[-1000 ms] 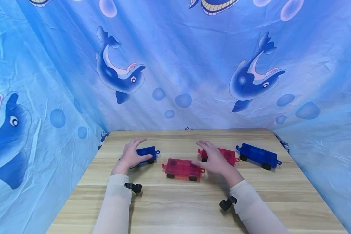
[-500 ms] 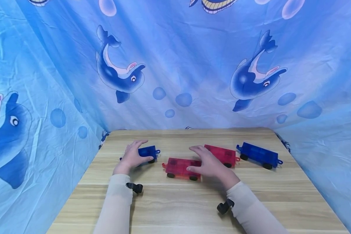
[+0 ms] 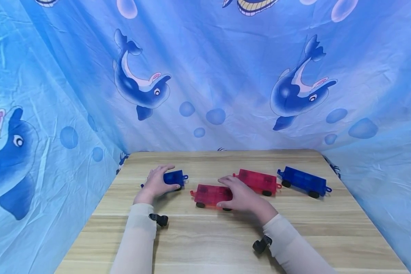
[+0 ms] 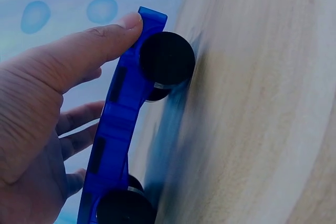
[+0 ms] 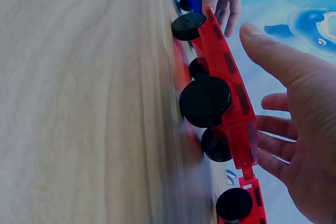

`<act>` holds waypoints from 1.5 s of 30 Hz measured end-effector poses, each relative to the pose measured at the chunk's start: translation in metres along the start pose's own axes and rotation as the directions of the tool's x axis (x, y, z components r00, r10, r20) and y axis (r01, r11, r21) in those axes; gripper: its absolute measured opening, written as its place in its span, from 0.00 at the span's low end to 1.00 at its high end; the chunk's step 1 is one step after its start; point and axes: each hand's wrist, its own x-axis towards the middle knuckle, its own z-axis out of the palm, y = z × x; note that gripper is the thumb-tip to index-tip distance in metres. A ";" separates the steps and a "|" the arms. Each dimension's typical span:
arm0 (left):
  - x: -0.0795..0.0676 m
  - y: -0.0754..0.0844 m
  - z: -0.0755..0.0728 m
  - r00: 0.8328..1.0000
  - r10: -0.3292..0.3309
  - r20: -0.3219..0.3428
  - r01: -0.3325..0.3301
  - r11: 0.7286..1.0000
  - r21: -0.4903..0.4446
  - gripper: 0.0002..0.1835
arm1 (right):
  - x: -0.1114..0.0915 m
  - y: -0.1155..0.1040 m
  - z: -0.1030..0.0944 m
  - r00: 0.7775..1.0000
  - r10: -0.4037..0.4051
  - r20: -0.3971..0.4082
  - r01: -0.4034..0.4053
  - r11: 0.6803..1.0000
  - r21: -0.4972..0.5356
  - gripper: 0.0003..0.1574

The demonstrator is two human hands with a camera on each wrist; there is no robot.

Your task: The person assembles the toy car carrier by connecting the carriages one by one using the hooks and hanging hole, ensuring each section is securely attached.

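Low over the left end of a blue toy train car (image 3: 174,178) is my left hand (image 3: 154,184), fingers spread past its far side. In the left wrist view the thumb lies against the upper edge of that blue car (image 4: 113,129). My right hand (image 3: 241,195) reaches across the right end of the nearer red train car (image 3: 209,195), hiding that end. In the right wrist view, its thumb (image 5: 262,45) stands apart from the red car (image 5: 231,77), with the fingers loosely extended behind it.
Behind the right hand stands a second red car (image 3: 258,180), and beyond it to the right a second blue car (image 3: 304,180). All have black wheels and end hooks. A blue dolphin-print cloth (image 3: 205,76) hangs around the wooden table (image 3: 205,243).
My right hand has moved left and slightly toward me, from between the two red cars onto the nearer one's right end. The left hand has shifted slightly right. The cars stay put.
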 end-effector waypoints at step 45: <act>-0.007 -0.008 -0.012 0.999 -0.037 0.026 0.040 0.994 -0.105 0.43 | 0.016 0.000 0.023 1.000 -0.003 -0.004 0.002 0.997 -0.083 0.55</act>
